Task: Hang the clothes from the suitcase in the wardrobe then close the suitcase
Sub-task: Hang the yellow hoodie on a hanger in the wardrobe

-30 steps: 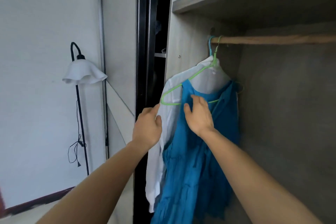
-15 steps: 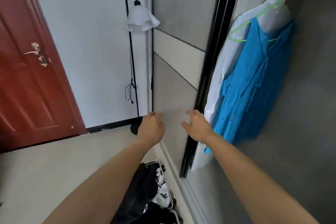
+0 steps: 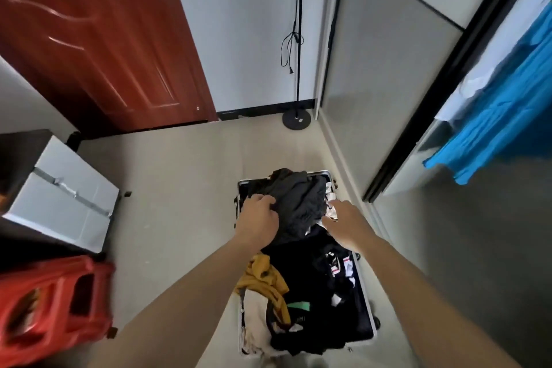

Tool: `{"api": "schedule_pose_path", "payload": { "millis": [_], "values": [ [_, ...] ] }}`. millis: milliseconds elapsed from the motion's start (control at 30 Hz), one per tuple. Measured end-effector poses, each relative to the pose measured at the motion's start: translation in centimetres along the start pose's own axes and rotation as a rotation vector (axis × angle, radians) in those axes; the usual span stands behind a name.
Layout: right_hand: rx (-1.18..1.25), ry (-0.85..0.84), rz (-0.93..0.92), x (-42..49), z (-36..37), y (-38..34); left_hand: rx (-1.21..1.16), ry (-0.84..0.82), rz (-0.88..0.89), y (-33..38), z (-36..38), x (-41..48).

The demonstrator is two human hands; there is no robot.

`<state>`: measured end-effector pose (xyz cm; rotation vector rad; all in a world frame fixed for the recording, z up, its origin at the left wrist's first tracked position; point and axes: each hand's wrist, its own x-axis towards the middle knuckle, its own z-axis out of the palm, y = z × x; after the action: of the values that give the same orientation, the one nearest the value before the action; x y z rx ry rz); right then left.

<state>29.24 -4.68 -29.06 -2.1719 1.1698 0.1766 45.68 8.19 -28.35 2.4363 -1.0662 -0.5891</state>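
The open suitcase (image 3: 321,172) lies on the floor just beside the wardrobe (image 3: 388,69), and it is full of loose clothes. A dark grey garment (image 3: 298,203) is heaped at its far end. The left hand (image 3: 258,219) has its fingers curled into the near edge of that garment and grips it. The right hand (image 3: 343,222) is released, with its fingers stretched forward over a pale patterned piece at the garment's right side. Whether it touches the cloth cannot be told.

The step in hand looks like lifting out the next item. To do it well, the right hand should take a second hold on the same grey garment. Both hands should then raise it straight up, so the black clothes beneath and the mustard garment (image 3: 264,275) nearer the person are not dragged over the rim. Shaking it out to find the shoulders or waistband would make it easier to put on a hanger.

In the wardrobe, a blue dress (image 3: 490,128) and a white shirt (image 3: 475,86) already hang. Much remains in the case, so the task seems early.

Around stand a red door (image 3: 104,39), a floor lamp base (image 3: 296,120), a white box (image 3: 65,191) and a red stool (image 3: 53,308).

No brand, label or writing can be read. A small green patch (image 3: 298,305) among the clothes shows no legible text.
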Motion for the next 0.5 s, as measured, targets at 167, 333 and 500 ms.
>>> {"api": "schedule_pose_path", "payload": {
  "millis": [167, 333, 500],
  "values": [
    [-0.009, -0.138, 0.044, 3.9, 11.7, 5.8, -0.014, -0.083, -0.130, -8.9, 10.9, 0.1],
    [0.003, -0.267, 0.048, 9.0, 25.7, 11.5, 0.043, -0.183, -0.254, -19.3, 22.8, 1.5],
    [0.047, -0.390, 0.005, 15.2, 39.0, 15.6, 0.035, -0.184, -0.334, -29.3, 34.4, 4.3]
  ]
}}
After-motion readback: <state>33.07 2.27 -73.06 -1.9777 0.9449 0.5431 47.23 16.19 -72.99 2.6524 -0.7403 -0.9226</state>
